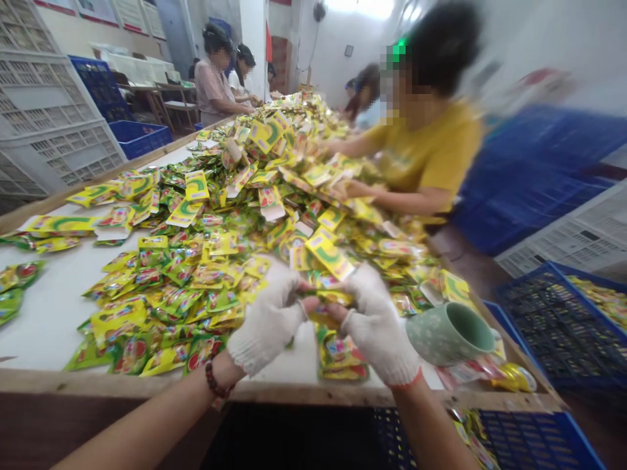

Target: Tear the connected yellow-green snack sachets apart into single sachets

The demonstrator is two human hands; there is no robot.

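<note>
Both my hands wear white knit gloves with bare fingertips. My left hand [270,320] and my right hand [376,321] meet over the table's front edge, both closed on a small stack of yellow-green sachets [327,299]. A neat stack of sachets [340,356] lies on the white table [44,313] right under my hands. A big heap of the same yellow, green and red sachets [235,215] covers the table behind them.
A green ceramic mug [448,333] lies on its side just right of my right hand. A person in a yellow shirt [431,156] sorts sachets at the right side. Other people stand at the far end. Blue crates [563,326] sit at right, white crates [44,124] at left.
</note>
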